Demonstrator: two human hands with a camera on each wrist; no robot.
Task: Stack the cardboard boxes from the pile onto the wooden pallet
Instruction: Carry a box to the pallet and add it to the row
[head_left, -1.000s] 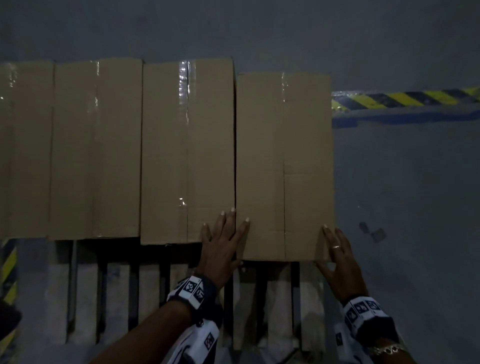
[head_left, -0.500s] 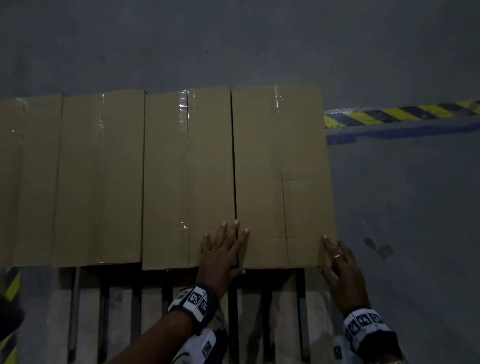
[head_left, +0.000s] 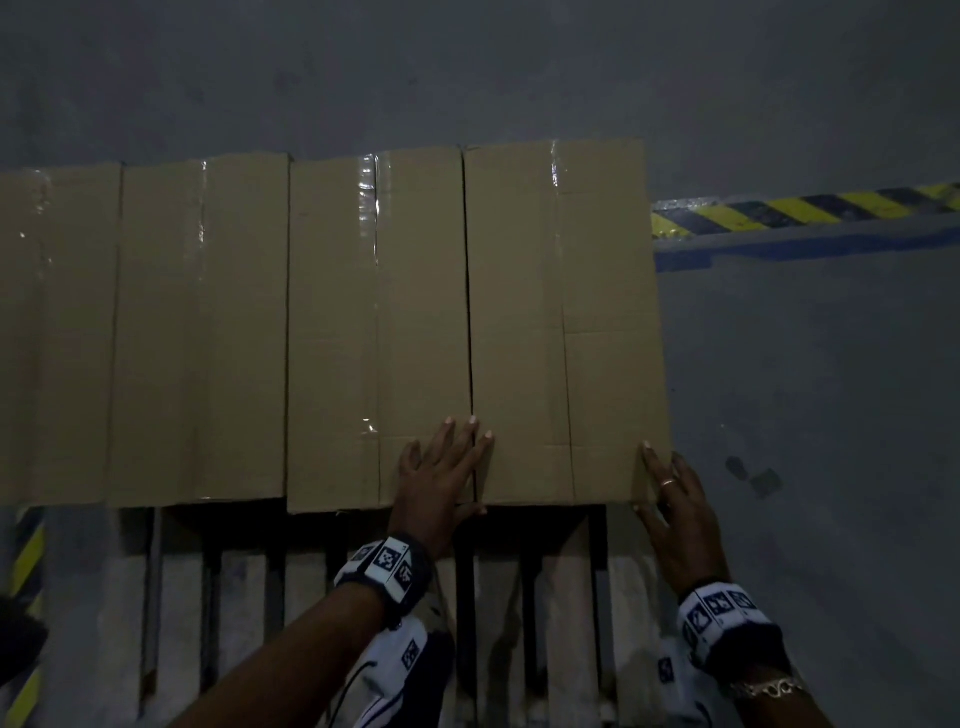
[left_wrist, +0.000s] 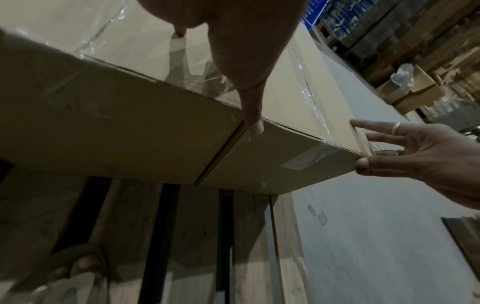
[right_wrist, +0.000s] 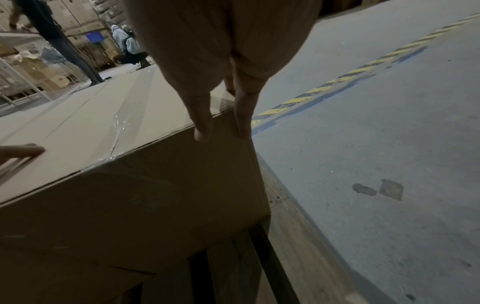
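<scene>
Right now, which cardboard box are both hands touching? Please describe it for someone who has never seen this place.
Find the slatted wooden pallet on the grey floor; a row of long brown cardboard boxes lies across it. The wanted box is the rightmost one, nearest the yellow-and-black floor stripe. Only it has the right hand at its outer corner.

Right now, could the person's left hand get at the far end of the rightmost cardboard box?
Probably not without leaning in. The left hand lies flat at the near end of the rightmost box; nothing blocks the way, but the whole top lies between it and the far end.
</scene>
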